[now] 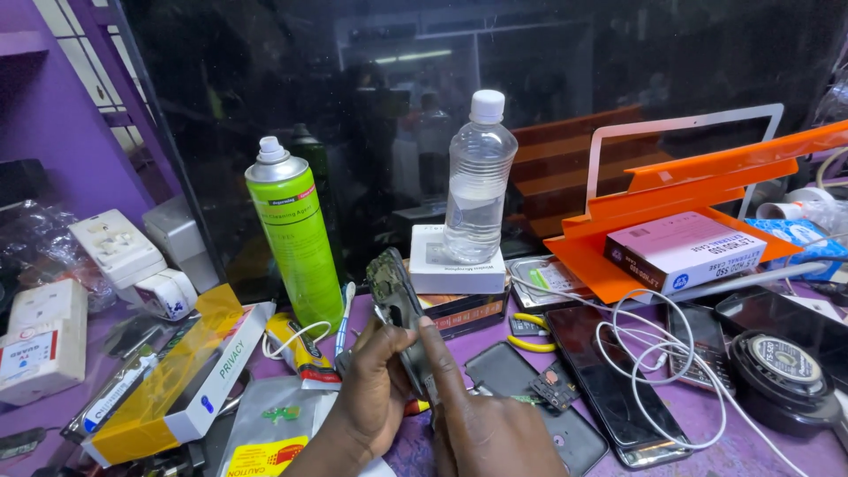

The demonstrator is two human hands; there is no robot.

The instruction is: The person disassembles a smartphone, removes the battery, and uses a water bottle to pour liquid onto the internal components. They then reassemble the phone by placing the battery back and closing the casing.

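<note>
The right hand (pixel 495 424) hides the lower end of the phone body (pixel 397 305).

Two bare hands in shot: the left hand (pixel 375 389) enters from six o'clock, the right hand (pixel 490 424) just at its three o'clock. No gloves, no rings, no watch; no sleeve shows. Fingers (pixel 439 353) bare, nails short and plain.

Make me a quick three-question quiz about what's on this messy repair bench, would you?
1. True or false: the green spray can stands upright.
2. What does the clear bottle stand on? A) a white box B) the orange tray C) a phone
3. Which hands touch the opened phone frame?

Key: 1. True. 2. A, the white box. 3. Both: the left hand grips it, the right hand presses a finger on it.
</note>
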